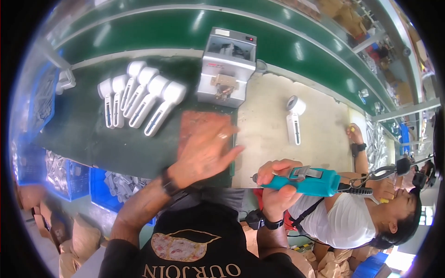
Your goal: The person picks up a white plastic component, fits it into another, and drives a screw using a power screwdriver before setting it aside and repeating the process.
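My left hand (204, 150) is over a reddish-brown pad (192, 121), its fingers apart and a little blurred, with nothing seen in it. My right hand (280, 190) is wrapped round a teal electric screwdriver (313, 183), held level near the bench's front edge. The tool's tip points left toward my left hand, and a cord and hanging strap run off its right end. A white round-headed device with a long handle (294, 127) lies on the pale bench surface beyond the screwdriver. Several more white devices (160, 111) lie side by side on the green mat at the left.
A grey box-shaped machine (226, 69) with an open top stands behind the pad. Blue crates (99, 185) with grey parts are below the bench at the left. A co-worker (343, 217) sits at the right, one hand (356, 134) resting by the bench.
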The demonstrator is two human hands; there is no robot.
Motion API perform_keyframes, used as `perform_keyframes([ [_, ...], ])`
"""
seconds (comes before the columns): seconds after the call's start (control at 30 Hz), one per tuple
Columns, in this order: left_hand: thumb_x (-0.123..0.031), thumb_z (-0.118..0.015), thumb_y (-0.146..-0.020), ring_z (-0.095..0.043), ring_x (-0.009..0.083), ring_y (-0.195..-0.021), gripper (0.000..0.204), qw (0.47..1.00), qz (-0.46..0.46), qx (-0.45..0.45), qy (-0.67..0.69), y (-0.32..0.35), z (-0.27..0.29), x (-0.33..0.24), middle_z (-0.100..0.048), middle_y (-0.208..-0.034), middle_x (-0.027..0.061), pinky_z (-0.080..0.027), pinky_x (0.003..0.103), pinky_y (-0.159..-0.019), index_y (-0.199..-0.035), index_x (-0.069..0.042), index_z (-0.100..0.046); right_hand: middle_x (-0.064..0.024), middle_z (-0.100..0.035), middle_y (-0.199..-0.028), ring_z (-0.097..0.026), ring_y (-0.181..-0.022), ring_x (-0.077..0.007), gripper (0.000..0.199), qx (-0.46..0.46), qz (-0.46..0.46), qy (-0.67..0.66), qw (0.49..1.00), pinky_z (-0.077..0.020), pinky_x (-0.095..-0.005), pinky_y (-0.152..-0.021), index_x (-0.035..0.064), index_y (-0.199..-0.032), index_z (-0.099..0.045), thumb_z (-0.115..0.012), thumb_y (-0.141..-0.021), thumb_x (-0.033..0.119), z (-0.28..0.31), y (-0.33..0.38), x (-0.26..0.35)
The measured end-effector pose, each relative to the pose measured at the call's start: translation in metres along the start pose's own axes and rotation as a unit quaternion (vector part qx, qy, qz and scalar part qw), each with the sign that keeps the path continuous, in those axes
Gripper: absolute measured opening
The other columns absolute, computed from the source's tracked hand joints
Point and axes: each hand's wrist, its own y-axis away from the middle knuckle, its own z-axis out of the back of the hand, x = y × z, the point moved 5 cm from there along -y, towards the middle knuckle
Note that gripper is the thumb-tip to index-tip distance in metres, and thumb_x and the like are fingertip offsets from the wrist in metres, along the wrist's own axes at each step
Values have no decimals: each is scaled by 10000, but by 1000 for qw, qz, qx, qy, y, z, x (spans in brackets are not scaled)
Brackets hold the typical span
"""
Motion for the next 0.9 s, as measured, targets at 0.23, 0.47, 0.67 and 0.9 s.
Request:
perform_keyframes([
  [0.23,-570,-684,-891,-696,354,-937,585,983,71,163,53,-138,-128,-36,-713,-950,191,-541,444,-869,-1064,-12,-704,-83,-545,-703,-565,-590,-212,764,-1,-3,4,1000,-444,-330,-526,-24,-1106,-515,-690,-877,683,17,16,11],
  [0.47,-531,-728,-800,-692,382,-942,519,991,115,50,48,-151,-181,-14,-723,-970,215,-552,470,-842,-953,-35,-737,-89,-578,-733,-592,-631,-206,769,-6,-16,23,1000,-476,-324,-556,-43,-1127,-536,-731,-870,654,34,21,10],
  [0.67,-321,-704,-845,-699,356,-932,306,989,33,63,130,-108,-123,-30,-720,-970,180,-546,454,-833,-987,-49,-711,-85,-623,-794,-626,-707,-195,647,-79,39,142,986,-494,-311,-631,-59,-1140,-581,-686,-962,554,76,-3,-15],
  [0.9,-255,-777,-809,-699,341,-941,296,995,-34,46,77,-32,-18,-22,-701,-1042,142,-547,448,-895,-1032,-69,-722,-98,-686,-890,-691,-843,-216,638,-22,17,173,984,-538,-327,-717,-54,-1198,-592,-658,-984,544,49,-32,-38],
])
